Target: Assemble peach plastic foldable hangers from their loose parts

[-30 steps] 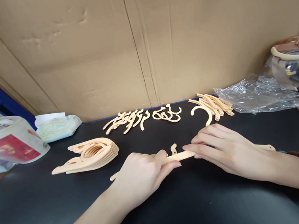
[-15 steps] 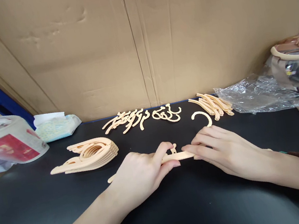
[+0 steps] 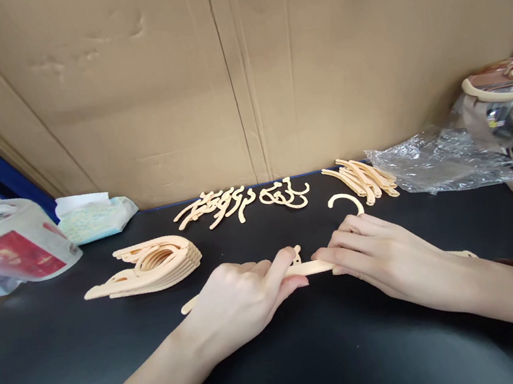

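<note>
Low over the black table, both hands are closed around a cream plastic folding hanger [image 3: 313,267]. My left hand [image 3: 250,299] pinches its left part between thumb and index finger, and one tip pokes out past the knuckles. With fingers bent over the other side, my right hand [image 3: 382,256] grips the hanger; another end shows beyond the wrist. A small holed tab [image 3: 298,254] stands up between the hands. Just above the right fingers a curved hook [image 3: 346,201] sticks out; its base is hidden, so I cannot tell if it is joined to the hanger.
Nested folded hangers [image 3: 150,267] lie at left. Along the back are piles of short arms [image 3: 216,205], hooks [image 3: 287,194] and longer arms [image 3: 366,179]. Clear plastic wrap [image 3: 435,167] and a bottle [image 3: 503,109] sit right; a wipes pack [image 3: 97,217] and a bag [image 3: 17,241] sit left.
The hands keep their grip on the hanger with only a slight shift. A little more of its right end shows past my right wrist, and the view has drifted slightly.
</note>
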